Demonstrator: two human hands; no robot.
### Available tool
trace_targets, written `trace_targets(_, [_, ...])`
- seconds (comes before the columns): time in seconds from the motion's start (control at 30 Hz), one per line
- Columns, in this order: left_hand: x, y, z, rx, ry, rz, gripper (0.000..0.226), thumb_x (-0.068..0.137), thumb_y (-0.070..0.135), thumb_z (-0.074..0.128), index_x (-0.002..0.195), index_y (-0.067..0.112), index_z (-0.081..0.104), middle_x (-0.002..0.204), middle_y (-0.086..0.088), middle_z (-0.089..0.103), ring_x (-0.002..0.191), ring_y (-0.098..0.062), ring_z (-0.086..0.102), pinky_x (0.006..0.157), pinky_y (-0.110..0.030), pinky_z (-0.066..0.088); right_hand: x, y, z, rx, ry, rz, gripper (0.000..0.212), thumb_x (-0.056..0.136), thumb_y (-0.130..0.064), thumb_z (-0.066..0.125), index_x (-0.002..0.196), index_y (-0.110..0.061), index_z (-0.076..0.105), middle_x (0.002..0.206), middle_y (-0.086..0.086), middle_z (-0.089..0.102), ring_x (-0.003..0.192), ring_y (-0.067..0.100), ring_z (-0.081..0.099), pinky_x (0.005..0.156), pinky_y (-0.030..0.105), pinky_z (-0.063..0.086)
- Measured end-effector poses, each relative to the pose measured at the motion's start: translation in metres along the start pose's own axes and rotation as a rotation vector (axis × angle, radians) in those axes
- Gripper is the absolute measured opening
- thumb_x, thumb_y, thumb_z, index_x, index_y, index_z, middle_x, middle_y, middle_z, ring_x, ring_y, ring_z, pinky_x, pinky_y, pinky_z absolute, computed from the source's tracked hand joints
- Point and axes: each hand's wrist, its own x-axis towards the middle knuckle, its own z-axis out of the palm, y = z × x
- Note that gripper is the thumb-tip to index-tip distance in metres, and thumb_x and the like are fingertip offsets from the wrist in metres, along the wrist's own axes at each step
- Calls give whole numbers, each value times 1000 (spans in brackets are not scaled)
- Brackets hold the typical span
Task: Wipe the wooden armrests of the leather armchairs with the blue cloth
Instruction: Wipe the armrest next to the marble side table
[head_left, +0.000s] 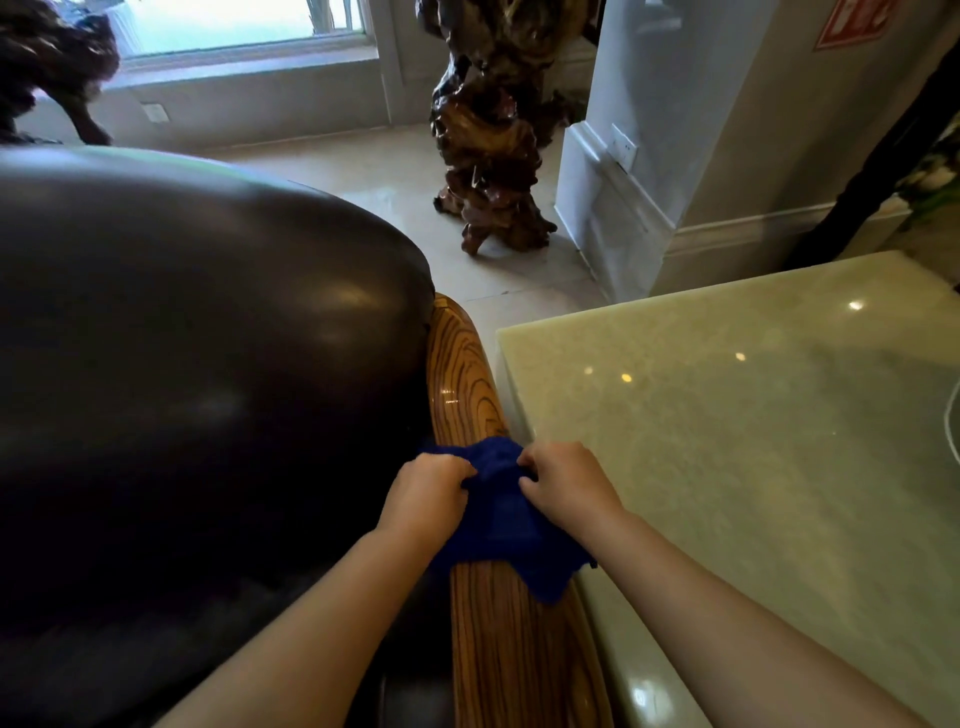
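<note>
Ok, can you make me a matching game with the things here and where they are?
Things:
1. blue cloth
2. wooden armrest
3. carved wood sculpture
4. pale stone table

Places:
A. standing on the floor near the window
B. to the right of the armrest
C. bunched under both hands, left and right
D. running along the right edge of the dark leather armchair

Pairs: 1-C, 2-D, 3-A, 4-B

blue cloth (506, 514), striped-grain wooden armrest (467, 374) — dark leather (208, 364)
</note>
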Motion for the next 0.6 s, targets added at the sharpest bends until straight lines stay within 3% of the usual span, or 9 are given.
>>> trace_targets(0.17, [-19,4,-37,-192,-107,-78,20,81,13,65,100,16,69,102,0,65,91,-10,61,81,-25,54,-25,-12,-29,122,-55,11,23,79,-12,62,101,-16,67,100,3,68,88,15,60,77,25,49])
trace_targets(0.33, [-50,20,-91,-252,-98,-58,17,77,13,70,94,18,70,84,9,64,76,-3,61,60,-15,48,-50,-42,-83,153,-90,-61,20,74,-16,70,94,-19,69,86,-5,65,80,11,59,68,22,45])
trace_targets(0.6, [-135,53,-198,-244,20,-15,17,73,13,73,89,20,73,74,14,63,72,-1,61,55,-9,44,-120,-123,-174,90,-59,-254,13,75,-20,71,87,-24,68,74,-15,61,70,3,58,56,12,39])
